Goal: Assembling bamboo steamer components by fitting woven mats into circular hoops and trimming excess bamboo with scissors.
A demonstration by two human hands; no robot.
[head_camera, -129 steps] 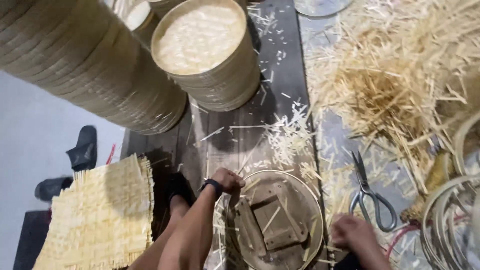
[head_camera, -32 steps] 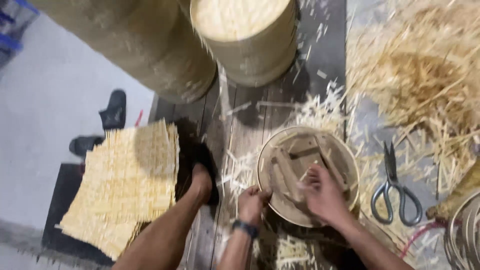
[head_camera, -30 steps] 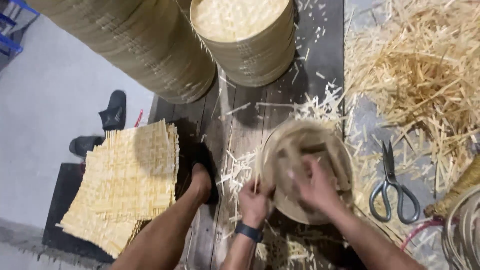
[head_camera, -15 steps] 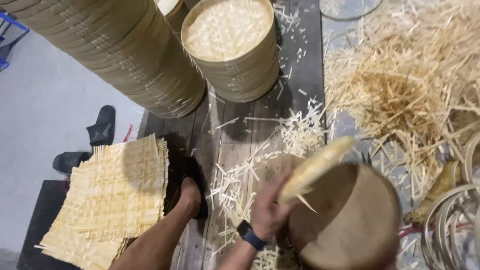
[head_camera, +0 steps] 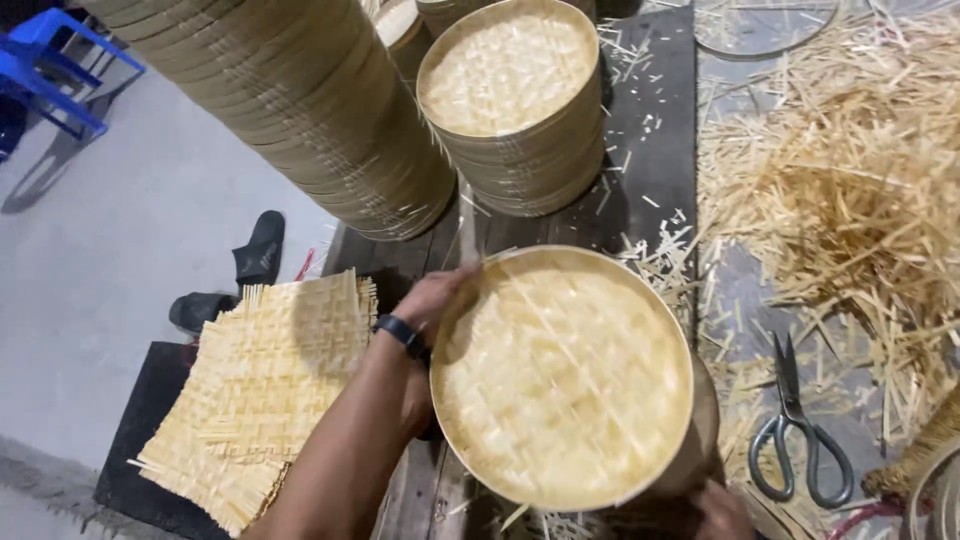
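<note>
I hold a round bamboo steamer lid [head_camera: 560, 378] flat, its woven top facing me. My left hand [head_camera: 432, 297], with a dark wristband, grips its left rim. My right hand [head_camera: 722, 509] shows only at the bottom edge, under the lid's right side, and seems to hold it there. The lid covers the wooden mould I saw earlier. A stack of square woven bamboo mats [head_camera: 262, 393] lies to the left of my left arm.
A stack of finished round lids [head_camera: 512, 100] stands beyond, with a taller leaning stack [head_camera: 290, 90] to its left. Grey-handled scissors [head_camera: 795, 430] lie at right beside a heap of bamboo strips [head_camera: 850, 190]. Dark sandals [head_camera: 235, 270] sit on the floor.
The lid was lying underside up on the bench with my hands pressing inside it. I lifted it, turned it over, and now hold it with the woven top up.
</note>
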